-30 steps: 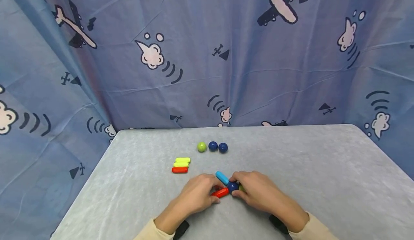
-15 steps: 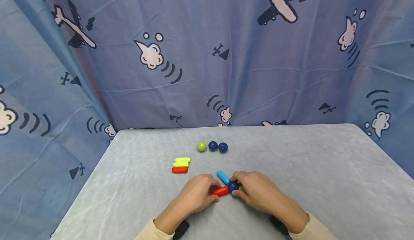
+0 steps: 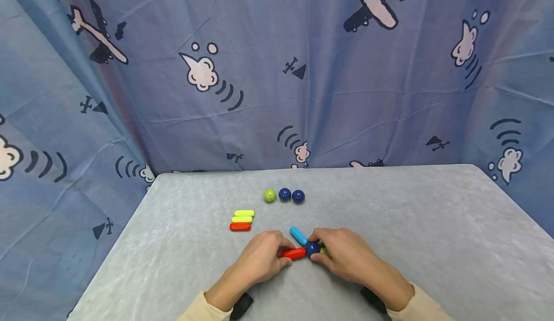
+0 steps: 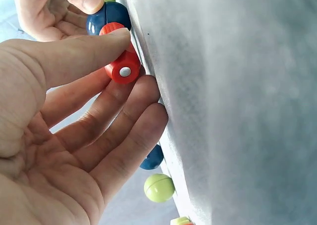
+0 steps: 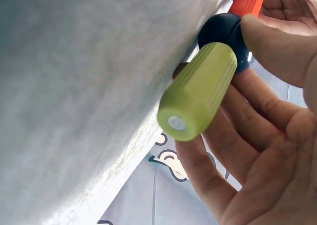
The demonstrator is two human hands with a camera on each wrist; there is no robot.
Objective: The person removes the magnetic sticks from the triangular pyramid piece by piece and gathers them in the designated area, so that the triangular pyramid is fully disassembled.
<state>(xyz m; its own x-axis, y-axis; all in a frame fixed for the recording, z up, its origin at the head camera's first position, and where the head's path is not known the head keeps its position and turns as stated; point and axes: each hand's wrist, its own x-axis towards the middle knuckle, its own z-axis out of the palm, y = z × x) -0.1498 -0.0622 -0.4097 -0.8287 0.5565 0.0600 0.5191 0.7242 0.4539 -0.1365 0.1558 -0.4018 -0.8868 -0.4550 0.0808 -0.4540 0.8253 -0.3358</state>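
Observation:
In the head view my left hand (image 3: 263,256) pinches a red magnetic stick (image 3: 296,253) between thumb and fingers. The stick's right end touches a dark blue ball (image 3: 312,249). My right hand (image 3: 346,253) holds that ball between thumb and fingers. A light blue stick (image 3: 298,235) points away from the ball toward the far left. From the ball's other side a yellow-green stick (image 5: 198,93) sticks out under my right palm, plain in the right wrist view. The red stick's outer end, with a silvery dot, faces the left wrist camera.
Farther back on the grey-covered table (image 3: 411,215) stand a green ball (image 3: 270,195) and two dark blue balls (image 3: 291,195) in a row. Two yellow sticks (image 3: 244,213) and another red stick (image 3: 240,227) lie side by side at left. A patterned blue curtain (image 3: 259,71) hangs behind.
The red stick has turned slightly about the ball, its left end swinging away from me, and my left hand has shifted a little with it. My right hand stays almost still on the ball.

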